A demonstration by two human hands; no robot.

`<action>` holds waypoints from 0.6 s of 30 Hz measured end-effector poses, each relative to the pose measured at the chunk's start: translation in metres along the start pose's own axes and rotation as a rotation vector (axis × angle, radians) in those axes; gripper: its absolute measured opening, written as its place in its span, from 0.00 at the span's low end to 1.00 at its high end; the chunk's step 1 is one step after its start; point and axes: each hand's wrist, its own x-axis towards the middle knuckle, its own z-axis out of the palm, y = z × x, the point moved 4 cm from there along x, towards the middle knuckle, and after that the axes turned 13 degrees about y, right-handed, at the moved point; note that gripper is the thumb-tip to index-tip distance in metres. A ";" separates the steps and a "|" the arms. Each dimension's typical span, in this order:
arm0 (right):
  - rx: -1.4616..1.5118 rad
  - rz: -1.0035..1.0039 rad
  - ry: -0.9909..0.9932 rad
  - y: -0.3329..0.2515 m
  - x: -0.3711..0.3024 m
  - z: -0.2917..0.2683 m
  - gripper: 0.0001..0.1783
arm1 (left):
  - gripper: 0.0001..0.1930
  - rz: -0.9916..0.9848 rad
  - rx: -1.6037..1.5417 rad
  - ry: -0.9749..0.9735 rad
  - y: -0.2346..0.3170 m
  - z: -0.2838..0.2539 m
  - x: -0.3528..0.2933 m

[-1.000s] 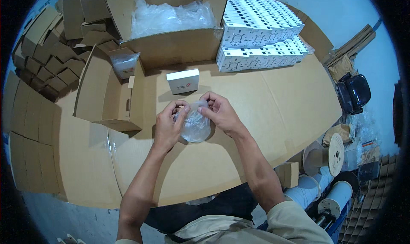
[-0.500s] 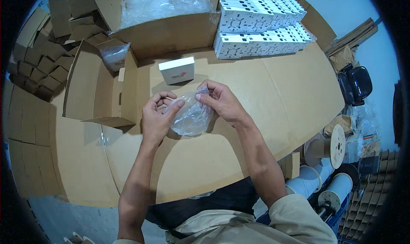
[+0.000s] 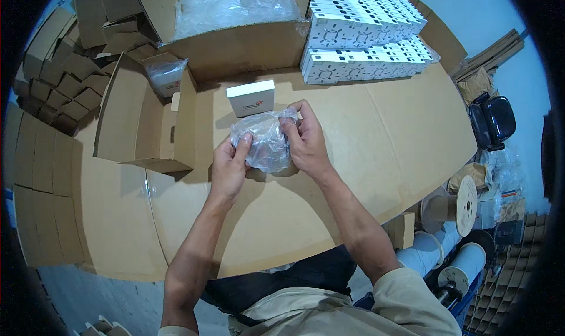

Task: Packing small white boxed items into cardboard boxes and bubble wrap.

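Both hands pinch a clear plastic bag [image 3: 268, 143] just above the cardboard-covered bench [image 3: 376, 142]: the left hand [image 3: 228, 170] has its grip closed on the bag's left edge, the right hand [image 3: 306, 142] on its top right. A small white box [image 3: 251, 97] lies just behind; the bag's contents are perhaps a white part

A crinkled clear plastic bag [image 3: 268, 145] sat gripped between the left hand [image 3: 229, 168] and right hand [image 3: 306, 142]. Just beyond the fingertips lay a small white rectangular box [image 3: 251, 97]; farther off stood an open brown carton [image 3: 235, 39] and stacked white boxes [image 3: 362, 39].
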 end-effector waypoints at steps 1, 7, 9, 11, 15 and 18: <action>0.003 0.000 -0.004 -0.001 -0.002 0.003 0.04 | 0.15 0.002 0.001 0.004 -0.003 -0.003 0.001; -0.118 -0.060 -0.024 0.000 -0.002 0.003 0.05 | 0.16 0.342 0.183 0.214 0.008 -0.004 0.004; -0.107 -0.135 0.020 -0.004 -0.001 0.002 0.06 | 0.16 0.416 0.300 0.240 0.012 -0.010 0.006; -0.110 -0.111 0.040 -0.002 -0.003 0.000 0.07 | 0.16 0.431 0.396 0.275 0.018 -0.012 0.001; -0.171 -0.182 0.126 -0.005 0.000 -0.008 0.11 | 0.17 0.497 0.578 0.333 0.028 -0.010 -0.004; -0.197 -0.179 0.174 -0.002 0.004 -0.010 0.14 | 0.17 0.577 0.566 0.348 0.035 -0.008 -0.007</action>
